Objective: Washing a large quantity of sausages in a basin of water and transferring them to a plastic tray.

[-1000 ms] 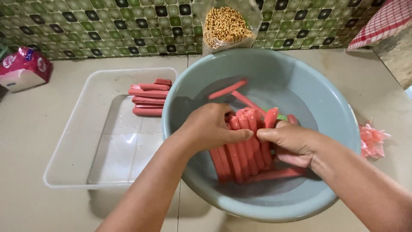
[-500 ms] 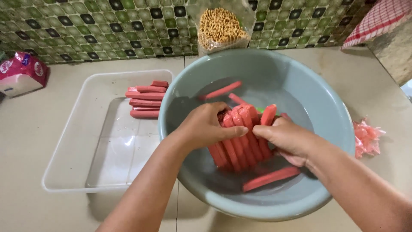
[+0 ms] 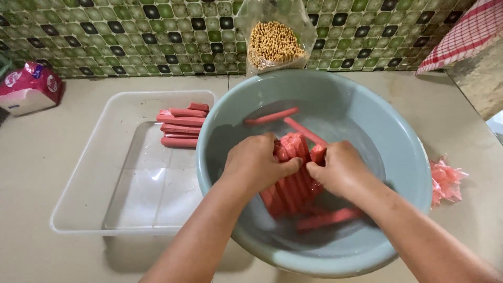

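Counter (image 3: 63, 262): beige, flat, fills most of my view; green mosaic tile wall (image 3: 131, 31) behind it.

Basin (image 3: 398, 141): grey-blue, round, sits centre-right on the counter, shallow water inside. Both hands are in it.

Tray (image 3: 131, 194): clear plastic, rectangular, just left of the basin, rims close or touching; I cannot tell which. A small stack of red sausages (image 3: 181, 124) lies in its far right corner.

Hands: left hand (image 3: 257, 165) and right hand (image 3: 340, 170) meet over the middle of the basin, thumbs nearly touching. Both are curled closed around a bundle of red sausages (image 3: 293, 181).

Bundle position relative to grip: the sticks lie side by side between the two palms, running from the far side toward me. Their far ends stick up past the fingers; the near ends fan out below the hands toward the basin floor.

Loose sausages: two lie apart at the far side of the basin (image 3: 272, 116), one lies below the right wrist (image 3: 327, 219).

Bag of yellow beans (image 3: 275, 42): clear plastic, leaning against the wall behind the basin.

Pink packet (image 3: 29, 86): far left by the wall.

Pink plastic scraps (image 3: 445, 181): crumpled, just right of the basin.
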